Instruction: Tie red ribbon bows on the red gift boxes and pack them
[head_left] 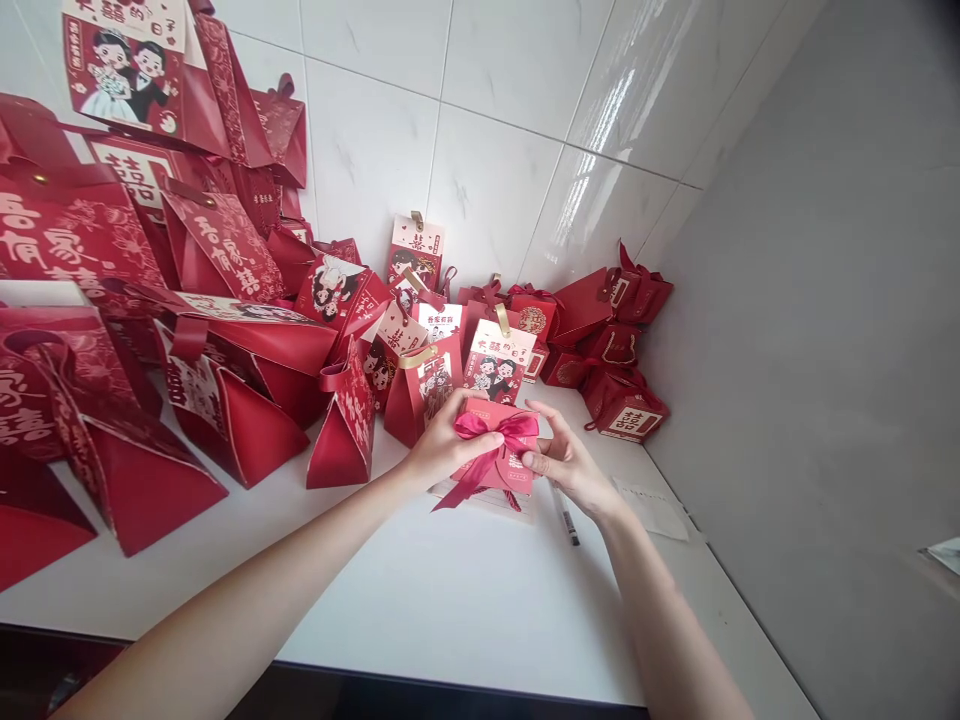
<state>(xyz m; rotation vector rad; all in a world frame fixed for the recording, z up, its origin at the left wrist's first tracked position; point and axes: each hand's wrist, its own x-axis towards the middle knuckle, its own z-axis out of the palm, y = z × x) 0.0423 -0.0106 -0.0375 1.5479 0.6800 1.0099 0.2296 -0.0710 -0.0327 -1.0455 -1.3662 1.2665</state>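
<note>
Between my hands is a small red box (480,474) with a dark pink ribbon bow (511,430) across its front. My left hand (448,440) grips the box's upper left side, its thumb pressing at the bow. On the right edge, my right hand (568,462) holds the box between thumb and fingers. Loose ribbon tails hang from the bow at the lower left. Under the box, papers (529,508) lie on the white table (420,600), mostly covered. Just behind it stands a box with a cartoon couple (495,365).
Many red gift boxes (259,385) crowd the left and back, some stacked high. More boxes (630,405) sit in the right corner. A pen (568,518) and a paper slip (654,512) lie near my right hand. Tiled wall behind, grey wall at right.
</note>
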